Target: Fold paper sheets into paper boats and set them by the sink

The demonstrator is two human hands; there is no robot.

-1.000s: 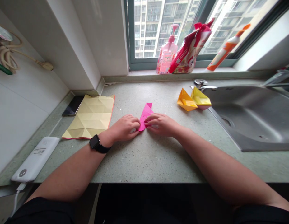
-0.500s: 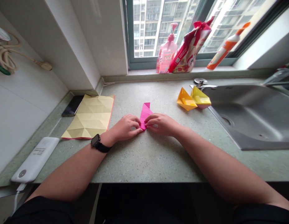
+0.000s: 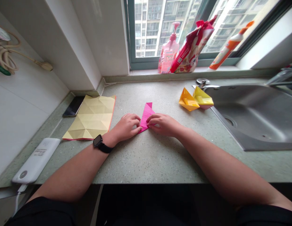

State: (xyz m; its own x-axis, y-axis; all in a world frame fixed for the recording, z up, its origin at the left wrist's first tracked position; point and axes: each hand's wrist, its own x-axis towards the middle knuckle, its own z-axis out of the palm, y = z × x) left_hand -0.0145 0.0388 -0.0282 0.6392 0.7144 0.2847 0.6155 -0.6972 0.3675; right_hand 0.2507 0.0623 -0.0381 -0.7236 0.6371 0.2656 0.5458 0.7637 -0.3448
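A folded piece of pink paper (image 3: 146, 114) lies on the speckled counter between my hands, its narrow top pointing away from me. My left hand (image 3: 128, 126), with a black watch on the wrist, has thumb and fingertips curled at the paper's lower left edge. From the other side my right hand (image 3: 164, 124) pinches the paper's right edge, and its fingers cover part of it. Two folded paper boats, one orange (image 3: 188, 99) and one yellow (image 3: 203, 98), stand together to the right, beside the sink.
Creased cream paper sheets (image 3: 94, 114) lie on the left, partly over a phone (image 3: 74, 106). A white power bank (image 3: 37, 160) with a cable sits at the front left. The steel sink (image 3: 254, 113) is at the right. A pink pump bottle (image 3: 168, 55) stands on the sill.
My left hand has shifted slightly left, and a pointed lower left corner of the pink paper now shows under its fingertips. My right hand stays at the right edge.
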